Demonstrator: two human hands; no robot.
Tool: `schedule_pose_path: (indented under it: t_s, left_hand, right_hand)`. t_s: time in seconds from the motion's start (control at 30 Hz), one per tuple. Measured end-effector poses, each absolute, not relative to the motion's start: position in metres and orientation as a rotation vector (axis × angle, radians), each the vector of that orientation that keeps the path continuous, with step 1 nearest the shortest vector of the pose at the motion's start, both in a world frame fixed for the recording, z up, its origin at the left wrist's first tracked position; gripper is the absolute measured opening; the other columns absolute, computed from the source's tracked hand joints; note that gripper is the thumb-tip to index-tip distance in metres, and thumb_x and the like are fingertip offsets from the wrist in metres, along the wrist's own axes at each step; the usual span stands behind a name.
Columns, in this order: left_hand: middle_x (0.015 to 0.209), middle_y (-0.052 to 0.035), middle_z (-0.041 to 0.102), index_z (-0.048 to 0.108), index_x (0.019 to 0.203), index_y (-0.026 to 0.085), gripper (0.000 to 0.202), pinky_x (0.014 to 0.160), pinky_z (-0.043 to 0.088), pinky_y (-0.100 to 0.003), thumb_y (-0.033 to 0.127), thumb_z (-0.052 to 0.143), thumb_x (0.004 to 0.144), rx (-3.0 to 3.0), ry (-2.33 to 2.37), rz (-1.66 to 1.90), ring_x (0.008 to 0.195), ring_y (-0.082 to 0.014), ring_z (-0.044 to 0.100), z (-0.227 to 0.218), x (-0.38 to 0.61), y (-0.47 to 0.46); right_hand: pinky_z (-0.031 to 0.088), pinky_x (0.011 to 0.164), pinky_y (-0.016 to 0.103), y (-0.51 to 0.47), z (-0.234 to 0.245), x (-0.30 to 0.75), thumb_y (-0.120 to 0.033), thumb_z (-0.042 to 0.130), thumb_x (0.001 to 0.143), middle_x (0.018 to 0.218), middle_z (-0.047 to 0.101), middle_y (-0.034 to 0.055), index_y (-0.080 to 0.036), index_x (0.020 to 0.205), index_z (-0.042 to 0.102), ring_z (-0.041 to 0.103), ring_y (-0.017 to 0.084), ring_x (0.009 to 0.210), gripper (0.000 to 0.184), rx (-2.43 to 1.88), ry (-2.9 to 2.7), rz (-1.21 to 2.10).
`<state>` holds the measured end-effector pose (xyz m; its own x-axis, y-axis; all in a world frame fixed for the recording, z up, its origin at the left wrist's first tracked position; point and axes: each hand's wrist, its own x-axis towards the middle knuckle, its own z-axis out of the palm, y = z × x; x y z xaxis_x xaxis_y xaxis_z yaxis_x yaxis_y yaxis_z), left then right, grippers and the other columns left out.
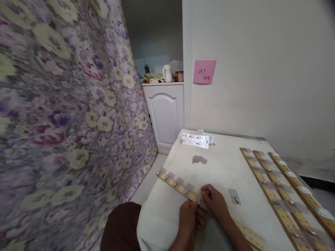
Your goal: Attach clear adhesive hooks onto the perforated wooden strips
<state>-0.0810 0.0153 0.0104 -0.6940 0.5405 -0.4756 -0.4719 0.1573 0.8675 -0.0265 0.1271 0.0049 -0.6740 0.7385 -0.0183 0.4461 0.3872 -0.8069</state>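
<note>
A long wooden strip with holes (pixel 175 183) lies slantwise on the white table (pixel 222 167), with several small clear bags fixed along its upper end. My left hand (pixel 188 216) and my right hand (pixel 215 202) meet at the middle of the strip. Both have their fingers curled and pinched on a small clear bag (pixel 200 199) at the strip's edge. A loose small bag with a metal piece (pixel 235 196) rests just right of my right hand.
Three more filled strips (pixel 277 195) lie side by side on the table's right. Clear packets (pixel 195 140) and loose bags (pixel 199 159) sit at the far end. A flowered curtain (pixel 65 122) hangs at left, a white cabinet (pixel 166 113) behind, a pink note (pixel 204 71) on the wall.
</note>
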Motion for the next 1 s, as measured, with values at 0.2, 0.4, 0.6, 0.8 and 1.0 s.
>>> schedule_pose_path:
  t_s: [0.2, 0.4, 0.6, 0.8, 1.0]
  left_hand:
    - [0.043, 0.0029, 0.056, 0.047, 0.061, 0.019, 0.021, 0.032, 0.018, -0.018, 0.035, 0.048, 0.074, 0.06, 1.69, 1.634, 0.028, -0.0056, 0.041, 0.0109, -0.0801, 0.0164]
    - [0.042, 0.0035, 0.055, 0.047, 0.059, 0.019, 0.023, 0.031, 0.019, -0.019, 0.035, 0.047, 0.076, 0.074, 1.719, 1.615, 0.026, -0.0054, 0.04, 0.0087, -0.08, 0.018]
    - [0.041, 0.0029, 0.056, 0.047, 0.059, 0.018, 0.026, 0.031, 0.019, -0.019, 0.039, 0.048, 0.075, 0.095, 1.735, 1.624, 0.026, -0.0062, 0.041, 0.0058, -0.0801, 0.0181]
    - [0.041, 0.0032, 0.056, 0.047, 0.062, 0.019, 0.027, 0.03, 0.019, -0.019, 0.042, 0.049, 0.074, 0.106, 1.746, 1.625, 0.026, -0.0067, 0.041, 0.0027, -0.0805, 0.019]
    - [0.04, 0.0032, 0.055, 0.047, 0.061, 0.018, 0.025, 0.03, 0.019, -0.018, 0.037, 0.046, 0.077, 0.12, 1.763, 1.603, 0.026, -0.0057, 0.04, 0.0054, -0.0803, 0.0183]
  right_hand:
    - [0.038, 0.062, 0.026, 0.1241, 0.0055, -0.0253, -0.032, 0.043, 0.079, 0.072, 0.066, -0.0018, -0.026, 0.087, 0.059, 0.061, 0.016, 0.068, 0.019, -1.062, -2.337, 1.134]
    - [0.039, 0.064, 0.026, 0.1246, 0.0029, -0.0232, -0.032, 0.044, 0.079, 0.074, 0.066, -0.0004, -0.024, 0.086, 0.059, 0.061, 0.017, 0.07, 0.019, -1.034, -2.332, 1.117]
    - [0.042, 0.068, 0.027, 0.1253, 0.0027, -0.0211, -0.031, 0.049, 0.075, 0.077, 0.067, 0.0008, -0.023, 0.088, 0.061, 0.061, 0.017, 0.071, 0.019, -1.017, -2.31, 1.139]
    - [0.043, 0.067, 0.027, 0.1246, 0.0042, -0.019, -0.032, 0.052, 0.073, 0.077, 0.067, 0.0007, -0.023, 0.089, 0.061, 0.061, 0.017, 0.071, 0.02, -1.035, -2.284, 1.153]
    - [0.042, 0.067, 0.027, 0.1251, 0.0028, -0.0211, -0.03, 0.051, 0.074, 0.078, 0.067, -0.0002, -0.024, 0.091, 0.061, 0.062, 0.016, 0.072, 0.02, -1.03, -2.28, 1.172]
